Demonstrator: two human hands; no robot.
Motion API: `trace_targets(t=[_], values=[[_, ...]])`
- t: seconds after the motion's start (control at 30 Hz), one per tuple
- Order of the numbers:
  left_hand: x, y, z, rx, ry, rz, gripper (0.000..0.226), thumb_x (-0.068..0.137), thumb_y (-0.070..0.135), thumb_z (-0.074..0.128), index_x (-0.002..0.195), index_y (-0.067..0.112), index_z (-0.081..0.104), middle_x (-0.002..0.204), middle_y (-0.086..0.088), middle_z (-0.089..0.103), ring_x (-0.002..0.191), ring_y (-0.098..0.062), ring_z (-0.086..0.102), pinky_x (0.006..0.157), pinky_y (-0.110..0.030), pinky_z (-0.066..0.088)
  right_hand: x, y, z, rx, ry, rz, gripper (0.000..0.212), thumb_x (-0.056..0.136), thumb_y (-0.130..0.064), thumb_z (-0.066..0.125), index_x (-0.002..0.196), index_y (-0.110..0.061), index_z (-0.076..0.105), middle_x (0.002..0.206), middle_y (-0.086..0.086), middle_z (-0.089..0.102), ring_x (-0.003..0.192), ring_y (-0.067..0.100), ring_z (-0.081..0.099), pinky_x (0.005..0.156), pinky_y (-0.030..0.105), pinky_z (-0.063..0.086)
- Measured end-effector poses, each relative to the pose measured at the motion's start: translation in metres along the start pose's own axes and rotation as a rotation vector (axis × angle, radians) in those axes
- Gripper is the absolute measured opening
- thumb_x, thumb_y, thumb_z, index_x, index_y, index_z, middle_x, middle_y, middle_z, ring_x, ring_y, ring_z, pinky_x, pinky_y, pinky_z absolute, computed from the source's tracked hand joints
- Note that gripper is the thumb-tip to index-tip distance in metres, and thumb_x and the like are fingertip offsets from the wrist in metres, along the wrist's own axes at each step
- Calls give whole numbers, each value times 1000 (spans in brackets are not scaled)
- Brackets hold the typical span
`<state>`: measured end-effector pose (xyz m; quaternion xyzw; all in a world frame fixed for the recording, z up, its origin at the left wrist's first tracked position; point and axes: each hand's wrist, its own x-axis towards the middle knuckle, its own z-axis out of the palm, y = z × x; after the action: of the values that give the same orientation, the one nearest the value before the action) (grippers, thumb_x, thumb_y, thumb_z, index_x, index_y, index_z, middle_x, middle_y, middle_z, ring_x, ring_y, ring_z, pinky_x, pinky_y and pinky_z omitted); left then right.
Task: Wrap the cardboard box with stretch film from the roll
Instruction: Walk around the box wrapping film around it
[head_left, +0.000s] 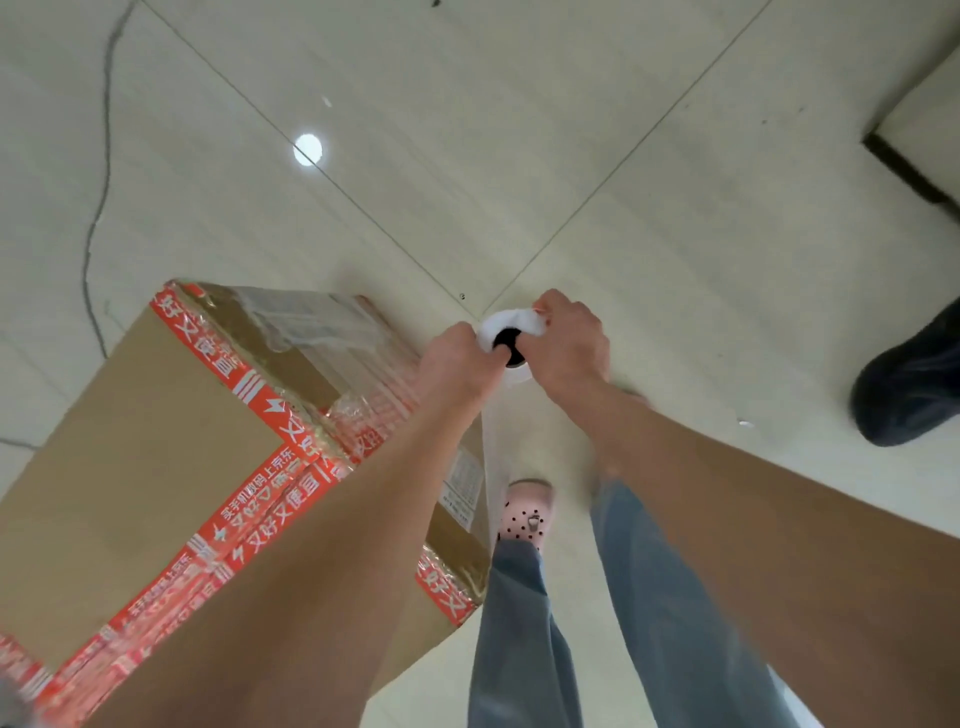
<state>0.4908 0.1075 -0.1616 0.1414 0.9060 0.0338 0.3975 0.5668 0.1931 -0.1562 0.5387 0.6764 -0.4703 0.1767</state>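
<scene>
Left hand and right hand are both clamped on the stretch film roll, one on each side of its upper end. I hold the roll upright, so the view looks straight down into its dark core. The fingers of both hands are curled round the outside of the roll, and my left thumb appears to reach the edge of the core. A grip from two sides holds the axis vertical, which should let the film pay off as a flat sheet rather than a rope.

The film runs taut from the roll back to the near corner of the cardboard box. The box stands on the tiled floor to my left, with red printed tape along its edges. Clear film already lies over the side face nearest the roll, while the top face shows bare cardboard. I judge the wrap to be partly done.

My foot in a pink clog is near the box corner, placing me close enough to maintain tension. Another person's dark shoe is well apart on the right. A cable lies on the floor beyond the box and may be a trip hazard when circling.
</scene>
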Motion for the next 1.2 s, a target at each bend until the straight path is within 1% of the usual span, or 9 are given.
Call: trace_targets(t=[0.13,0.27,0.5,0.57,0.67,0.83,0.9,1.03,1.2], values=[[11,17,-10,178,40,252,21,85,18,54,105,14,53,98,-4,57,90,-26,57,66,-34,44,6,-3,-1,-80,-32,-31,23,85,-20,55,108,-24,56,110,3,58,94,26,60,69,31,45],[18,34,-20,265,39,300,14,85,13,47,95,14,57,87,-2,55,84,-25,57,61,-32,38,13,-9,-7,-103,-39,-56,19,86,-22,53,103,-25,60,103,1,62,85,23,60,62,29,43],[25,14,-30,-196,154,-94,10,80,17,56,86,9,54,81,-4,58,80,-27,57,57,-29,39,21,-35,-5,-83,-52,-123,29,86,-24,59,114,-21,53,112,0,56,95,22,59,69,29,39],[27,4,-31,-339,173,-220,20,79,26,60,83,8,52,79,-3,56,77,-26,56,51,-27,31,23,-45,-2,-64,-90,-110,31,86,-28,61,115,-20,52,108,2,60,95,23,60,74,31,46],[29,-7,-32,-382,150,-303,35,75,36,62,93,7,60,92,-9,65,86,-29,64,56,-27,39,25,-57,5,-8,-116,-94,26,86,-23,61,111,-22,56,101,2,64,91,24,62,74,31,48],[30,-7,-52,-46,113,24,43,86,18,61,126,13,48,118,-8,57,105,-29,57,76,-34,45,22,-63,12,-36,-121,-83,21,86,-18,58,106,-23,58,100,3,63,85,25,60,66,28,42],[33,-1,-58,96,115,166,48,87,15,57,133,17,44,124,-6,53,108,-28,56,73,-32,42,24,-68,10,-49,-126,-79,18,87,-18,58,104,-23,58,93,2,62,79,23,58,64,27,40],[47,8,-69,241,94,242,34,88,15,54,122,16,52,113,-6,55,102,-28,57,65,-32,37,34,-82,5,-75,-161,-92,14,88,-22,59,102,-23,59,84,-2,59,75,19,56,60,27,40],[68,7,-92,168,70,205,17,82,9,54,98,9,56,96,-9,59,87,-29,58,61,-32,36,46,-99,8,-151,-138,-147,26,85,-17,58,111,-22,61,98,-1,65,82,19,57,68,27,43]])
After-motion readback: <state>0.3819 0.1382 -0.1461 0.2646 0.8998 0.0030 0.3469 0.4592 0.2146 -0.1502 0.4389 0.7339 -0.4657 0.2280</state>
